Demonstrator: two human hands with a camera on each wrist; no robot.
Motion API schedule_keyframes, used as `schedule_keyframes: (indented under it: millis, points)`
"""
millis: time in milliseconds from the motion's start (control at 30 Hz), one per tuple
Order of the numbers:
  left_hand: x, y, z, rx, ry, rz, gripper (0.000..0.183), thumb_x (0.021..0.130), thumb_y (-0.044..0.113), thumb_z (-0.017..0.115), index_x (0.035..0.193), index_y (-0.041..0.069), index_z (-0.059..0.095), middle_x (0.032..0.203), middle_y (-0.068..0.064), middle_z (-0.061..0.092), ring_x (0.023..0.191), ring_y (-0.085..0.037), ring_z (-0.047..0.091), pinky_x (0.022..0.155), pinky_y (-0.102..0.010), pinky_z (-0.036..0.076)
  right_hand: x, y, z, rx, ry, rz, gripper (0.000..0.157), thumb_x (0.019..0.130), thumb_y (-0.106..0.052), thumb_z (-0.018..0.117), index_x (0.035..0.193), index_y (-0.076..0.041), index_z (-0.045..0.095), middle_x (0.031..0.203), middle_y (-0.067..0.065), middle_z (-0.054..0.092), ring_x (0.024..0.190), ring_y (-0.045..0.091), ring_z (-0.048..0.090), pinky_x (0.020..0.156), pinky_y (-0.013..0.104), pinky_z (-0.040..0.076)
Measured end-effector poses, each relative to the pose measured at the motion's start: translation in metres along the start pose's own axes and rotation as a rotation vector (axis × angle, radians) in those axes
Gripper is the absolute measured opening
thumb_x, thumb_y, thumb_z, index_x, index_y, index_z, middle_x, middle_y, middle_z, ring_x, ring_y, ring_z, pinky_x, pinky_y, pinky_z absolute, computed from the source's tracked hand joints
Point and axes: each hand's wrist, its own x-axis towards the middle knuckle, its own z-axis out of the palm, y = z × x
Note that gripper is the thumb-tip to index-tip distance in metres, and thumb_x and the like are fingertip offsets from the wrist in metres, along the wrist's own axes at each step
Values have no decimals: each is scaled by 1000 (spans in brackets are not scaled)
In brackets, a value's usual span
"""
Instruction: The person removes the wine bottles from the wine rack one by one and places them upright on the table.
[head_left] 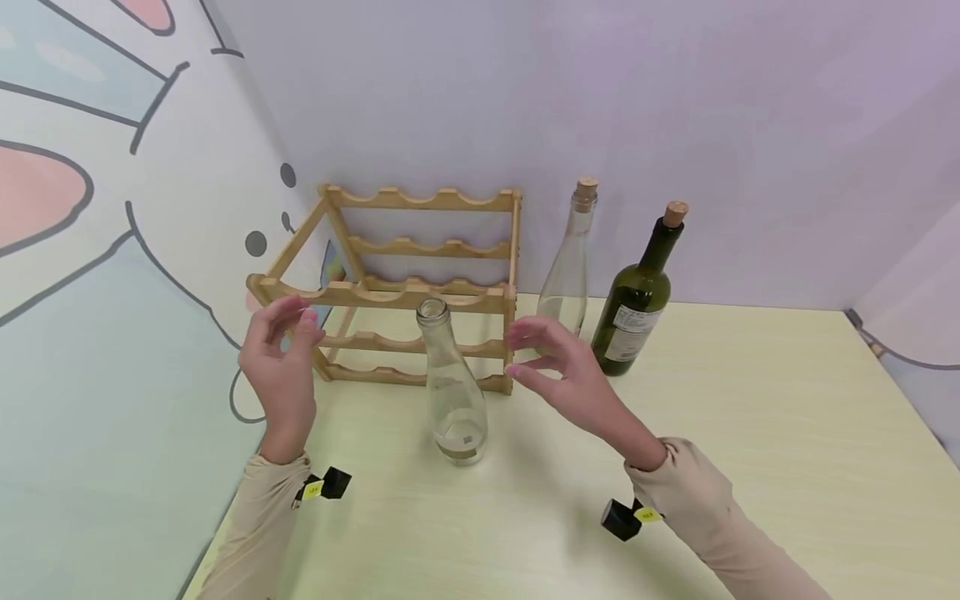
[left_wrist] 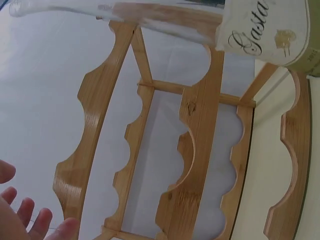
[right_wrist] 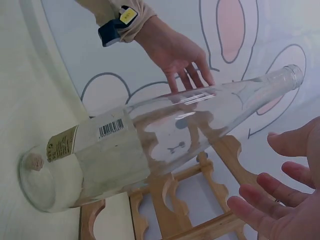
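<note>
An uncorked clear glass bottle (head_left: 456, 400) stands on the table between the two hands, just in front of a wooden wine rack (head_left: 420, 296). Its label (right_wrist: 95, 137) shows in the right wrist view, where a cork (right_wrist: 34, 161) appears low inside the glass. My left hand (head_left: 281, 362) is raised by the rack's left front corner, fingers loosely bent and holding nothing. Right of the bottle, my right hand (head_left: 570, 379) hovers with fingers spread apart, thumb below, also without anything in its grasp. The left wrist view shows the rack's scalloped rails (left_wrist: 187, 145) close up.
A corked clear bottle (head_left: 566, 279) stands right of the rack, partly behind my right hand. Next to it is a corked dark green wine bottle (head_left: 633, 304). A wall with cartoon drawings (head_left: 150, 275) rises at the left, and a pale wall (head_left: 675, 108) closes the back.
</note>
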Motion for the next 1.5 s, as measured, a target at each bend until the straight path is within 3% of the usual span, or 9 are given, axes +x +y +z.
schedule_keyframes:
  millis: [233,433,667,900,967,1100,1167,1333,1500]
  points:
    - [16,-6,-13,162,122,12,27,85,4,68,111,-4,63,104,-16,61,99,-23,57,79,-23,52,0,-7,7,-30,-26,-27,48,83,-4,71,127,-12,52,121,4,59,110,21,58,84,33,54]
    - [26,-11,-19,230,188,-18,31,85,8,70,114,1,62,112,-13,59,107,-23,52,83,-26,52,4,-13,14,-44,-55,-54,53,83,-9,73,130,-15,50,125,4,58,112,17,58,85,40,54]
    - [38,-15,-19,239,165,-68,46,83,13,72,126,12,54,127,-5,51,117,-20,46,93,-36,46,10,-17,25,-28,-92,-70,56,83,-11,73,133,-15,48,126,2,57,113,22,58,87,36,53]
    - [49,-36,-20,262,128,-93,45,86,23,70,127,17,54,126,-3,53,114,-18,49,92,-30,46,18,-16,39,-37,-137,-49,56,83,-16,74,133,-15,48,125,2,57,115,16,55,89,37,52]
    - [52,-46,-22,291,130,-77,43,87,26,69,127,19,55,124,-2,54,110,-17,52,88,-27,49,19,-14,44,-59,-158,-50,54,84,-19,73,132,-16,48,124,-1,57,115,12,54,89,35,51]
    - [56,-61,-25,382,126,26,40,87,29,68,124,20,56,116,2,58,99,-15,54,73,-21,50,20,-10,50,-125,-170,-76,49,85,-22,72,128,-15,51,118,-3,59,110,10,55,88,31,52]
    - [55,-59,-20,396,118,67,37,87,27,68,121,19,57,111,2,58,93,-15,54,66,-19,49,19,-8,52,-162,-159,-73,46,84,-23,73,125,-16,52,114,-5,60,107,9,56,87,30,52]
    - [49,-46,-11,385,114,92,35,88,24,66,120,15,57,108,2,58,88,-14,52,65,-16,49,17,-3,56,-192,-147,-66,45,83,-27,74,121,-18,53,109,-7,61,105,10,59,84,31,52]
    - [47,-44,-13,383,135,110,36,88,23,65,122,15,57,109,-1,58,88,-13,51,64,-16,49,19,-1,62,-170,-111,-97,44,81,-27,76,119,-18,56,105,-5,63,101,10,60,80,33,54]
